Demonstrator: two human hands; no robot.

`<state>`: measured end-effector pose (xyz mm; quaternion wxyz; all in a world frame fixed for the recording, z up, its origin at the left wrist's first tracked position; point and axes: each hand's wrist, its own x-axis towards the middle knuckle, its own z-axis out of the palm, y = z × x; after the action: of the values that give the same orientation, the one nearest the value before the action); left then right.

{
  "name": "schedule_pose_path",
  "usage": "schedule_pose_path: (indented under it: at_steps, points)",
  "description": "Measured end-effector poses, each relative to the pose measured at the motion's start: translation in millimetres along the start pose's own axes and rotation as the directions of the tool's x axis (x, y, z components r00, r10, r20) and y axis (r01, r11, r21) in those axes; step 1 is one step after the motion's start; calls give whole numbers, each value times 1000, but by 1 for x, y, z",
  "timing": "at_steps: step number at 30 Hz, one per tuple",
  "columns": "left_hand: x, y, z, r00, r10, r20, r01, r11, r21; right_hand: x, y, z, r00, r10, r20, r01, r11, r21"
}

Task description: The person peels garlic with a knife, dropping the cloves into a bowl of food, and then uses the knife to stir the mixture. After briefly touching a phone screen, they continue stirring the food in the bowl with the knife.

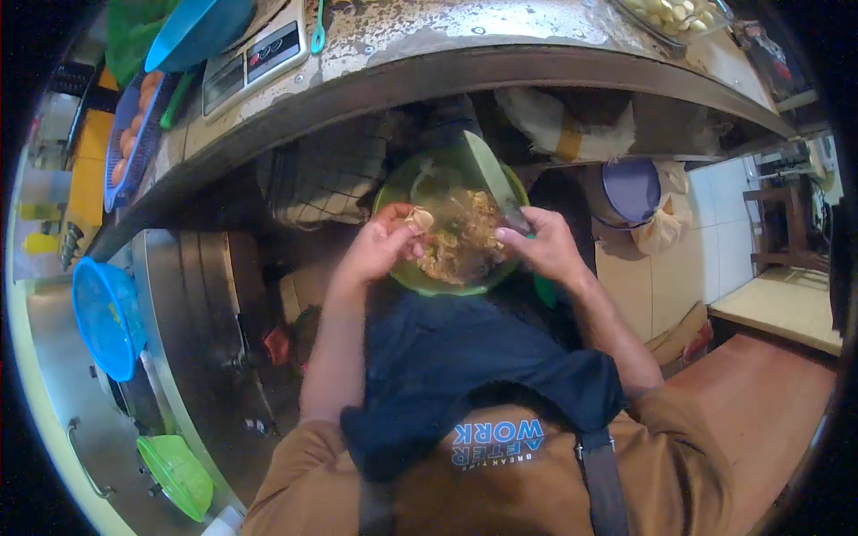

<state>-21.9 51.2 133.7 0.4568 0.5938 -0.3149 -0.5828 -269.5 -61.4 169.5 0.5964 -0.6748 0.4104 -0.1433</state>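
My left hand (391, 243) is closed, pinching a pale garlic clove (421, 219) between thumb and fingers over the left side of a green bowl (399, 268). In my right hand (547, 241) is a large knife (490, 170), gripped near its handle, its broad blade pointing up and away across the bowl's far right side. The blade is apart from the clove. Inside the bowl lies a heap of brownish pieces and papery skins (469, 228), with both hands above its rim. My fingers partly hide the knife's handle.
Ahead is a worn counter (402, 45) with a scale (255, 67), a blue bowl (201, 31), a tray of eggs (134, 129) and a container of peeled cloves (675, 16). A purple-lidded bucket (631, 191) stands right; a blue basin (109, 317) and green basket (177, 473) sit left.
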Motion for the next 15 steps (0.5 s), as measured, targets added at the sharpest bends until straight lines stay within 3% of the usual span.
schedule_pose_path:
  at_steps: [2, 4, 6, 7, 10, 15]
  points:
    - [-5, 5, 12, 1000, -6, -7, 6, 999, -39, 5, -5, 10, 997, -69, 19, 68, 997, 41]
    - [-10, 5, 21, 1000, 18, -16, -21, 978, -208, 12, -11, 22, 989, -141, 34, 138, 987, 84]
    - [-14, 7, 28, 998, 56, -14, -57, 982, -180, 21, -12, 36, 975, -217, 46, 203, 958, 204]
    - [-16, 9, 31, 996, 93, -12, -93, 984, -151, 26, -8, 41, 966, -258, 14, 255, 962, 98]
    - [-24, 18, 42, 996, 62, -65, -71, 986, -151, 27, -12, 47, 973, -217, 75, 203, 965, 165]
    - [-34, 22, 53, 986, 155, -61, -158, 986, -49, 16, -21, 42, 978, -160, 132, 121, 957, 263]
